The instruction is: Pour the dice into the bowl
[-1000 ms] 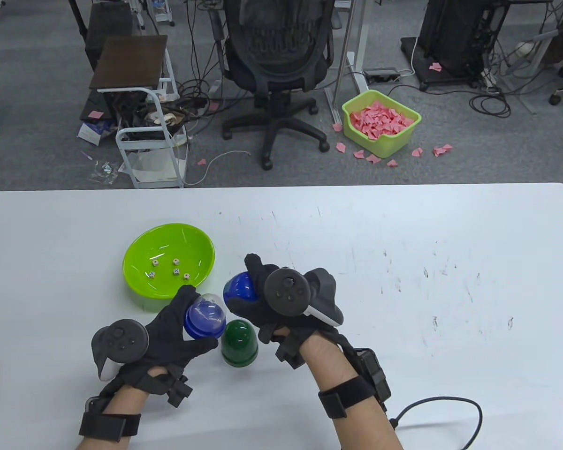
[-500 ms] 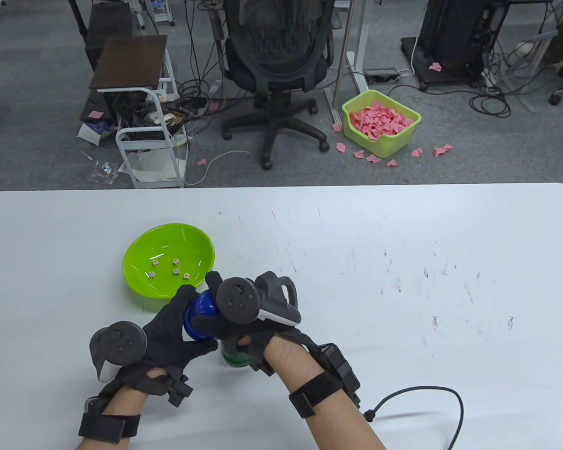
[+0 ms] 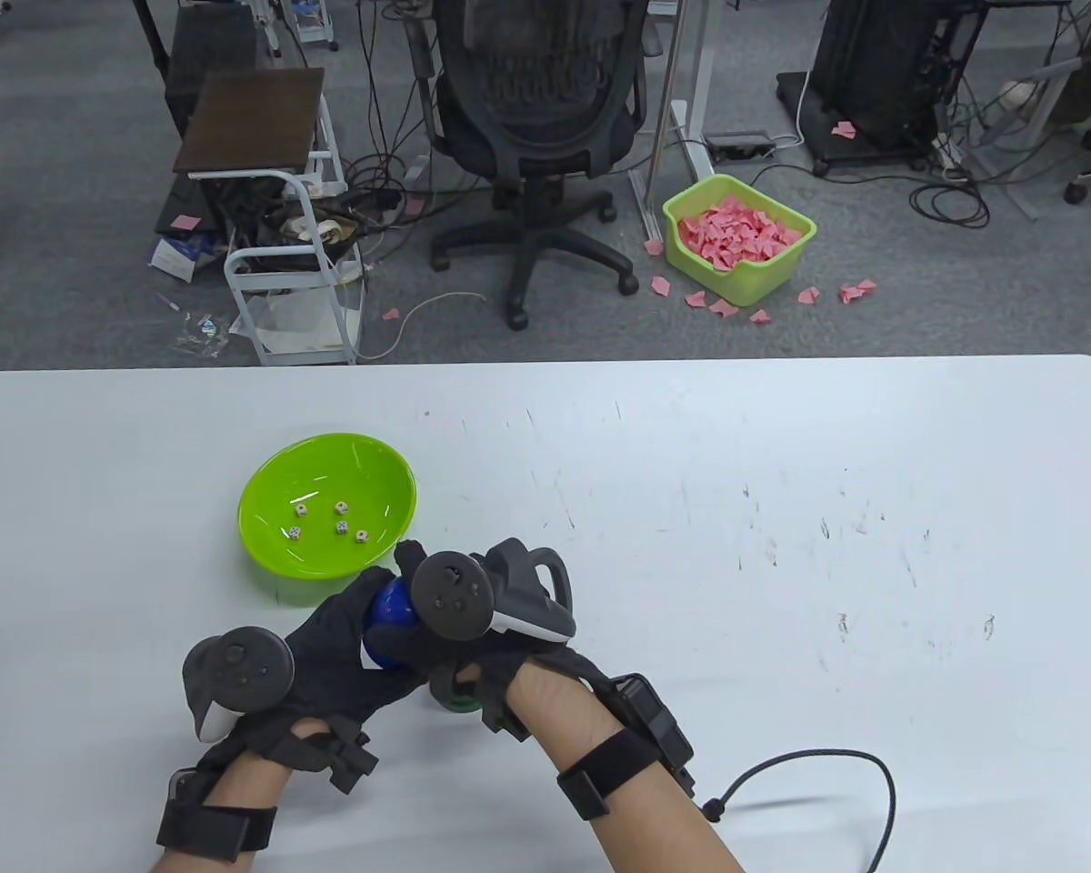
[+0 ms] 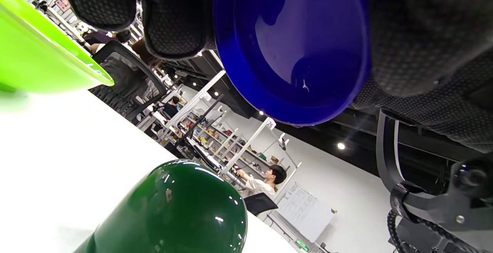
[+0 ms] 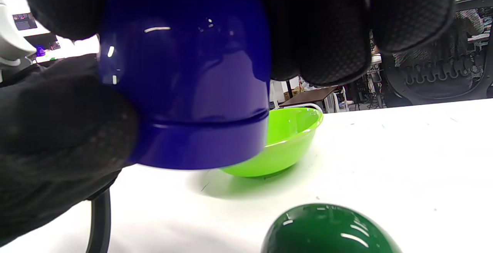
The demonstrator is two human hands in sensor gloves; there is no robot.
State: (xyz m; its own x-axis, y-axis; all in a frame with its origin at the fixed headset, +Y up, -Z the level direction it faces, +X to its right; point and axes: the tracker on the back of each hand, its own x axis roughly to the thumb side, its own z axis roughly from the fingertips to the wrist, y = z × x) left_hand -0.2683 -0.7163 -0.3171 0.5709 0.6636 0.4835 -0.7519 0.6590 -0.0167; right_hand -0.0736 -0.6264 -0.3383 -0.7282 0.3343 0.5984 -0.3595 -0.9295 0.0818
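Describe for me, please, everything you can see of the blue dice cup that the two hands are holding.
The blue dice cup is glossy, deep blue plastic with a domed closed end and a raised band around its rim. It is held mouth-down above the white table, off the surface, near the green bowl. The left hand and right hand both grip it, gloved fingers wrapped over its dome. From below, its inside shows no dice.

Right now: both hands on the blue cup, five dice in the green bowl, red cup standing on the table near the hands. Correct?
Not quite: the standing cup is dark green, not red, as both wrist views show. Both hands do hold the blue cup, and five dice lie in the green bowl.
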